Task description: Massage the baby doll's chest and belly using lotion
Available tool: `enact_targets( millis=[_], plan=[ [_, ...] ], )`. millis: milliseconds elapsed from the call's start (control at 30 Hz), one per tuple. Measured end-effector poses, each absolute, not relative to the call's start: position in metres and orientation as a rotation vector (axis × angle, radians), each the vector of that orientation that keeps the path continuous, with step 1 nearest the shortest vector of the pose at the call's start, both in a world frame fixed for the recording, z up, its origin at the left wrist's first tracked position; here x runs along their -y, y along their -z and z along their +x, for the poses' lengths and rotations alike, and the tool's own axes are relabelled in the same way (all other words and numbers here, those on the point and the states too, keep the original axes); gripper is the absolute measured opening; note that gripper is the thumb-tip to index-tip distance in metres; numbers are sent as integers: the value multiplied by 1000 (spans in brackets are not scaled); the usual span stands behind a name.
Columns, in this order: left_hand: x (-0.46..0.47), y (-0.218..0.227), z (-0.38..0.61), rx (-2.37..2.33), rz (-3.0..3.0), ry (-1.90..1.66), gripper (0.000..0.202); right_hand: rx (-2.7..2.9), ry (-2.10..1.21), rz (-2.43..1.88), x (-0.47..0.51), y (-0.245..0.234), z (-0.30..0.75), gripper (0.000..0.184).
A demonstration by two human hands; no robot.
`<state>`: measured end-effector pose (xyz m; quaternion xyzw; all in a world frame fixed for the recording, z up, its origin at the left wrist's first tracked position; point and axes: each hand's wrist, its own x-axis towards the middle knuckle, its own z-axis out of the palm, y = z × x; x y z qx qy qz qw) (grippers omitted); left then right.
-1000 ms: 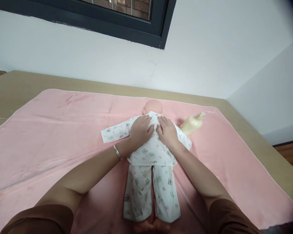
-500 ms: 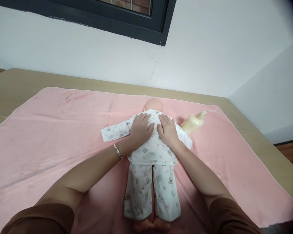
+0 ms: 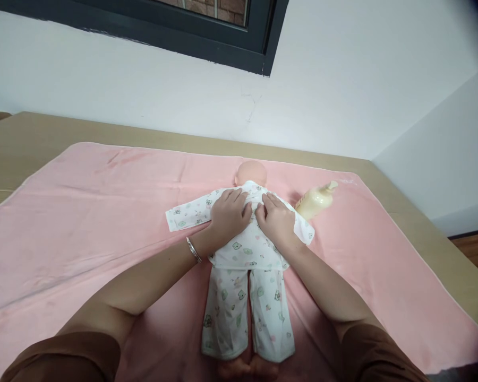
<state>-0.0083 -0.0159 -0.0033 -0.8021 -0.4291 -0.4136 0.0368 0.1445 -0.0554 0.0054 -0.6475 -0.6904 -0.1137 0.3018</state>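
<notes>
Fingers, left hand (image 3: pixel 230 215): slightly bent, lying close together on the upper back of the shirt (image 3: pixel 242 249), thumb apart and angled toward the middle. Clamped on nothing.

Fingers, right hand (image 3: pixel 278 222): more curled, close together, on the same shirt right of the middle; thumb apart. No grip visible (the palm's underside is hidden). The two thumbs lie near each other, not touching.

Handling note: best done, it seems, with both palms bearing evenly on either side of the midline, lightly, the right fingers laid as flat as the left, and the cloth slid over rather than dragged, since it creases near the collar.

Doll (image 3: pixel 250 172): under both hands, lengthwise at the centre of the blanket (image 3: pixel 115 228), head far, feet near; seemingly face down.

Trousers (image 3: pixel 227 313): patterned to match, on the doll's legs, near side.

Bracelet (image 3: pixel 193 250): silver-coloured, on the left wrist.

Bottle (image 3: pixel 317 200): pale yellow, just right of the doll's right-side sleeve (standing or lying, cannot tell), its nozzle toward the far right.

Worktop (image 3: pixel 151 132): wooden, beneath the pink blanket.

Wall (image 3: pixel 322 95): white, beyond; dark window frame (image 3: pixel 231 50) above.
</notes>
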Motion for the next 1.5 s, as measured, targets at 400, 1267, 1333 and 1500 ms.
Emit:
enact_targets(
  millis=[400, 1267, 1333, 1500],
  plan=[
    [4, 5, -4, 1407, -2566, 1242, 36, 1995, 119, -1713, 44, -12, 154, 48],
    [6, 18, -13, 1242, -2462, 1680, 46, 2094, -29, -1475, 60, -23, 138, 48],
    [6, 18, -13, 1233, -2464, 1666, 45, 2001, 58, -1455, 60, -22, 138, 50],
    [4, 17, -15, 1186, -2484, 1576, 43, 2104, -80, -1505, 57, -22, 135, 47]
  ],
)
